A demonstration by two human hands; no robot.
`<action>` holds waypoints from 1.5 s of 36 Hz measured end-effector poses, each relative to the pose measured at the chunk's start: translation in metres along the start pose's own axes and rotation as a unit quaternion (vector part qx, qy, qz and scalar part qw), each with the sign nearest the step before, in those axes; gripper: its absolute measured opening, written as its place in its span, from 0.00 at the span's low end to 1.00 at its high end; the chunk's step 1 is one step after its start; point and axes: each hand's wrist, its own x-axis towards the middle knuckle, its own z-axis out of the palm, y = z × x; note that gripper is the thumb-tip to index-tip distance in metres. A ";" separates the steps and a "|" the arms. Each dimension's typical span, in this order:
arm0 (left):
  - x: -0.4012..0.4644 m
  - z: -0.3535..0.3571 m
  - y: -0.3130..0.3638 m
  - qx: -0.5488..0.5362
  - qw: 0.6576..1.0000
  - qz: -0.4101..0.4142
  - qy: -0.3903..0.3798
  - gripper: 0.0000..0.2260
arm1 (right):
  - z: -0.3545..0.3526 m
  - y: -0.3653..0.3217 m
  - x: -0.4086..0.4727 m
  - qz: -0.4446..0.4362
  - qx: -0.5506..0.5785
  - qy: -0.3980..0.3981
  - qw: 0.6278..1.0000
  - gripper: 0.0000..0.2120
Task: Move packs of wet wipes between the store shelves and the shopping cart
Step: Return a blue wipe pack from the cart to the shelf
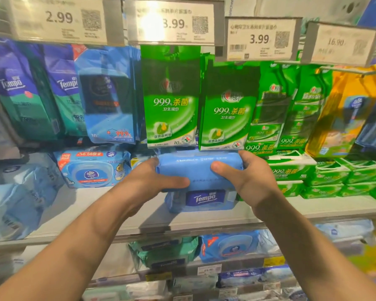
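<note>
A blue pack of wet wipes [199, 169] is held level between both hands just above the grey shelf [91, 211]. My left hand [152, 181] grips its left end, thumb along the front edge. My right hand [248, 177] grips its right end, thumb on top. Directly under it lies a second blue pack with a Tempo label [204, 199], resting on the shelf. Whether the held pack touches the lower one I cannot tell. No shopping cart is in view.
Green hanging wipe packs [172, 105] dangle right above the held pack. A blue lidded pack [91, 168] sits to the left, green boxed wipes [326, 177] to the right. Price tags [261, 38] line the rail above. More packs fill the lower shelves [226, 246].
</note>
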 end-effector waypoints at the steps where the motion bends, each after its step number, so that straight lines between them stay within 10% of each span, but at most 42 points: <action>1: 0.005 -0.001 -0.001 0.020 1.000 0.001 0.014 0.29 | 0.000 0.002 0.003 -0.003 -0.015 0.003 1.000 0.13; 12: 0.026 -0.001 -0.027 0.064 0.997 0.042 0.026 0.23 | 0.006 0.035 0.008 -0.012 -0.114 0.088 0.990 0.39; 19: 0.032 0.011 -0.025 0.112 0.989 0.091 0.018 0.18 | 0.009 0.043 0.012 -0.045 -0.152 0.132 0.978 0.18; 26: 0.021 0.024 -0.046 0.064 0.990 0.107 0.058 0.13 | 0.012 0.063 0.005 -0.074 -0.127 0.197 0.969 0.24; 32: 0.016 0.038 -0.084 0.031 0.995 0.091 0.037 0.46 | 0.013 0.093 -0.008 -0.088 -0.156 0.227 0.957 0.26; 54: -0.005 0.040 -0.065 0.240 0.967 -0.002 0.086 0.26 | 0.010 0.092 -0.035 0.021 -0.252 0.146 0.956 0.12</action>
